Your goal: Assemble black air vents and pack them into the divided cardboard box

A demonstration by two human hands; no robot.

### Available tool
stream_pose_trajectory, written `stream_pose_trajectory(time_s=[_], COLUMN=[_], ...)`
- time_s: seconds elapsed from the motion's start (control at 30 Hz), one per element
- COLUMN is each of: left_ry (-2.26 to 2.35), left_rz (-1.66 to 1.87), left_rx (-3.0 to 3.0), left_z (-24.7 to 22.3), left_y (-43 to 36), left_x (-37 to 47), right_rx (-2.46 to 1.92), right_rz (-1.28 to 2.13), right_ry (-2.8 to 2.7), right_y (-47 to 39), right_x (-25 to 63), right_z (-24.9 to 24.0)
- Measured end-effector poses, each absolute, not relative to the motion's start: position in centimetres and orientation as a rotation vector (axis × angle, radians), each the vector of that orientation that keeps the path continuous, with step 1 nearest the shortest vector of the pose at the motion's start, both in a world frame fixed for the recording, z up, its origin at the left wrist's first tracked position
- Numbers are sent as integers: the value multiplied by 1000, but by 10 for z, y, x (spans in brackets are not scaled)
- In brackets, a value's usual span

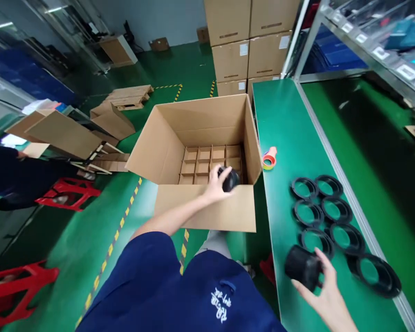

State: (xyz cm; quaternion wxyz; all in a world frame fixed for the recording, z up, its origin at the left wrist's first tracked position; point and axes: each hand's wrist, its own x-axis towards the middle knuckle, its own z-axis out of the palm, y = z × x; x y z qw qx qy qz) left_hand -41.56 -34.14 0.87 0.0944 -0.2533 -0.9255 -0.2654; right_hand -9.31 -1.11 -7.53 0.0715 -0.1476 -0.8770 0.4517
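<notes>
In my left hand [215, 186] is a short black cylindrical part [230, 180], held above the near right of an open cardboard box [207, 207]. Cardboard dividers [198, 160] form a grid of square cells inside the box. Over the green table my right hand [327, 295] grips another black cylindrical part [302, 266] by its side, tilted. Close to that hand, several black flanged rings [307, 213] stand in two rows on the table. What lies deeper in the box's right side is hard to make out.
The green table [280, 110] runs along my right, with tape rolls [269, 159] at its left edge. Stacked cartons [230, 60] rise behind the box. A metal shelf [370, 44] overhangs the far right. At left are a wooden pallet [129, 96], red stools [67, 191] and a seated person [17, 175].
</notes>
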Motion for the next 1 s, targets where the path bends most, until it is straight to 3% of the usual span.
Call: stream_pose_trajectory(time_s=[0.1,0.2,0.37,0.5,0.67,1.0], left_ry=[-2871,-3003,-3145,-3093,-3039,-3213], left_rz=[-610,-462,-421,-464,-469,-278], left_rx=[-236,177,403,320,281,-151], left_z=[19,1,-68,-118,-165,-220], left_y=[-432,-511,-585,-603,-612,-633], left_x=[-532,-637,-752,-803,-834,-854], right_rx=[49,344,308,294,347,440], right_rz=[1366,1183,886,629,453,368], right_ry=[-2798,-2883,-3073,-3221,-3310,-3309], right_y=[-101,-188,-312,-384,-426,-430], right_x=[-218,-365,-611,-754,-839,-861], right_z=[-27,-10,-52,-105,-162,-230])
